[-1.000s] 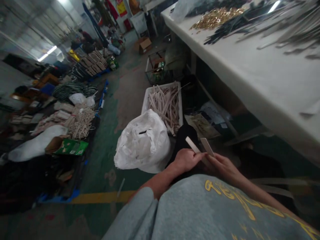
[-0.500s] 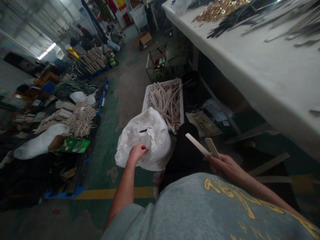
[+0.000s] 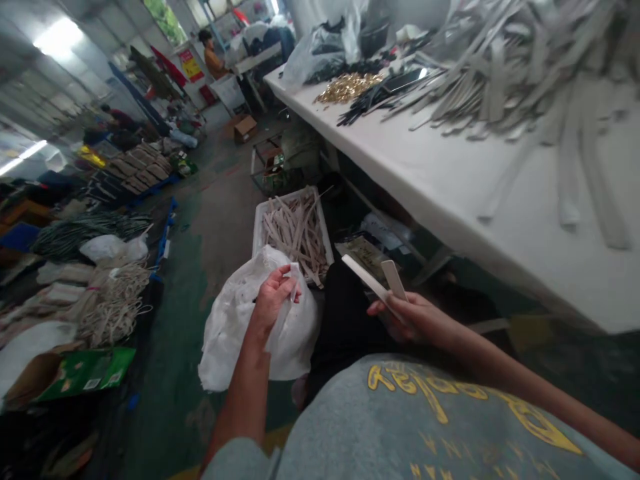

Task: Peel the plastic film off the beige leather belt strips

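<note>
My left hand (image 3: 277,291) is above a white woven sack (image 3: 235,327), its fingers pinching a small whitish, translucent piece (image 3: 294,279) that looks like thin plastic. Its lower end is hard to tell from the sack behind. In front of my lap, my right hand (image 3: 400,312) is closed around a pale flat strap (image 3: 366,277). Two ends of it stick up past the fingers, one longer than the other; whether it is one folded strap or two is hidden in the grip. Beyond the sack stands a white crate (image 3: 257,230) of beige strips (image 3: 295,227).
On my right a white table (image 3: 425,180) bears pale straps (image 3: 480,100), black strips (image 3: 365,103) and gold metal pieces (image 3: 350,87). Pallets with cord bundles (image 3: 113,303) and a green carton (image 3: 90,373) lie to the left. A person (image 3: 214,60) is far back.
My left hand has come up from the sack's mouth with a small whitish piece in its fingers. The right hand keeps its strap. My view has swung right and up, showing more of the table.
</note>
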Demonstrator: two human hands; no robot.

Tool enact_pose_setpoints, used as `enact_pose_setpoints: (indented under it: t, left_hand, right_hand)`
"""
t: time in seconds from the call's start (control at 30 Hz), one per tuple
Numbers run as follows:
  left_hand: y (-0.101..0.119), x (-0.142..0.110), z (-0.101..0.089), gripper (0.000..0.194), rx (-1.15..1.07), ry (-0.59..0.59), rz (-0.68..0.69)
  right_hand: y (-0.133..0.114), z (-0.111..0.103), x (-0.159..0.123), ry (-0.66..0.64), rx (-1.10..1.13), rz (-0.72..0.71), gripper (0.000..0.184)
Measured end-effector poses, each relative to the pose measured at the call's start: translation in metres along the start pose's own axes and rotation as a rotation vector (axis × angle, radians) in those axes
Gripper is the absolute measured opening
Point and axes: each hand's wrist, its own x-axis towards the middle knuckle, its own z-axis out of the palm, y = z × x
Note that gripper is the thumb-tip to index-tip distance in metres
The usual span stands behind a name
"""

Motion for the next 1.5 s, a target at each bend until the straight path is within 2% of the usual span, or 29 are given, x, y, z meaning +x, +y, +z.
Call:
enact_pose_setpoints:
  t: [0.1,0.2,0.3,0.4,0.57,0.73,0.87,1.0,1.13,1.23,1.3,1.37,1.5]
  left_hand:
    - [-0.002,0.018,0.054,0.053,0.080,-0.138,0.086]
    - [-0.006,0.022,0.101,0.052,0.226,-0.308,0.202]
    - [-0.012,0.014,0.131,0.050,0.279,-0.410,0.259]
    - [-0.020,0.004,0.147,0.054,0.143,-0.461,0.164]
    - [-0.035,-0.008,0.151,0.065,-0.111,-0.497,-0.110]
    - [-0.052,-0.018,0.138,0.051,-0.140,-0.584,-0.336]
    - [-0.058,-0.022,0.130,0.043,-0.101,-0.708,-0.409]
    - [-0.054,-0.019,0.130,0.036,-0.024,-0.830,-0.469]
    - [-0.050,-0.015,0.131,0.026,0.061,-0.954,-0.448]
    - [-0.051,-0.013,0.132,0.023,0.062,-0.997,-0.427]
    - [-0.054,-0.013,0.134,0.024,0.031,-0.982,-0.421]
    - [-0.058,-0.013,0.137,0.027,-0.044,-0.905,-0.436]
    - [-0.063,-0.010,0.143,0.034,-0.353,-0.604,-0.503]
  right_hand:
    - [-0.026,-0.002,-0.002,0.005,-0.031,-0.117,0.058]
    - [-0.046,-0.006,-0.002,0.085,-0.043,-0.224,0.057]
    - [-0.058,-0.014,-0.001,0.183,-0.039,-0.297,0.061]
    - [-0.064,-0.021,-0.002,0.247,-0.006,-0.320,0.058]
    - [-0.065,-0.029,0.001,0.286,-0.039,-0.346,0.055]
    - [-0.064,-0.041,0.006,0.309,-0.083,-0.380,0.048]
    - [-0.064,-0.044,0.006,0.250,-0.102,-0.382,0.048]
    - [-0.064,-0.041,0.007,0.218,-0.168,-0.369,0.049]
    - [-0.065,-0.043,0.009,0.228,-0.173,-0.377,0.049]
    - [-0.065,-0.047,0.013,0.228,-0.143,-0.373,0.048]
    - [-0.063,-0.049,0.016,0.234,-0.131,-0.363,0.049]
    - [-0.060,-0.051,0.018,0.272,-0.120,-0.348,0.050]
    - [-0.055,-0.057,0.011,0.440,-0.128,-0.311,0.054]
